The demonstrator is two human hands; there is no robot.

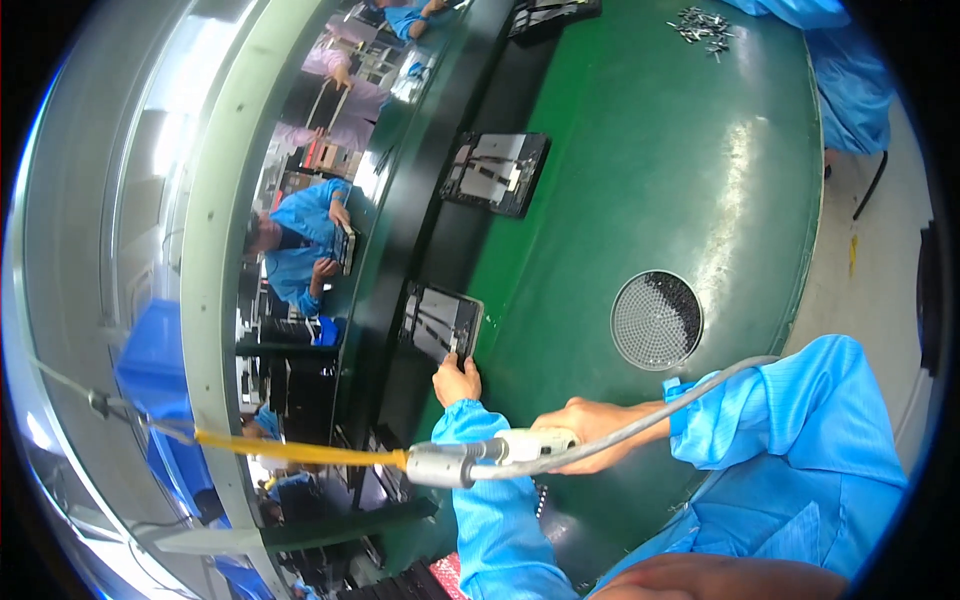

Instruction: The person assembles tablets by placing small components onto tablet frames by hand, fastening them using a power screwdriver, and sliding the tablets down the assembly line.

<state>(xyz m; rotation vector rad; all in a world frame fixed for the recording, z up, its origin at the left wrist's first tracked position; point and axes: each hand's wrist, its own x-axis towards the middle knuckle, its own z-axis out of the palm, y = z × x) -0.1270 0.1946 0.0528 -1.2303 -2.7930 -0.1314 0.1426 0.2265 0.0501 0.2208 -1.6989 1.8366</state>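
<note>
My left hand (457, 382) pinches the near edge of an opened tablet-like device (440, 318), its thumb and fingertip on the rim. The device lies face up where the dark strip meets the green bench, with a pale plate and black strips inside. My right hand (605, 432) is wrapped round a pale electric screwdriver (520, 446), held level above my left sleeve. A thick grey cable runs back from the tool over my right forearm, and a yellow strap (300, 449) leads left from its grey collar. The screwdriver's tip cannot be made out.
On the green bench (620, 200) stands a round metal dish (640, 350) with small black screws. A loose pile of screws (703, 28) lies farther off. Another opened device (497, 172) rests beyond mine. A pale upright frame (212, 250) borders the left; people in blue and pink work past it.
</note>
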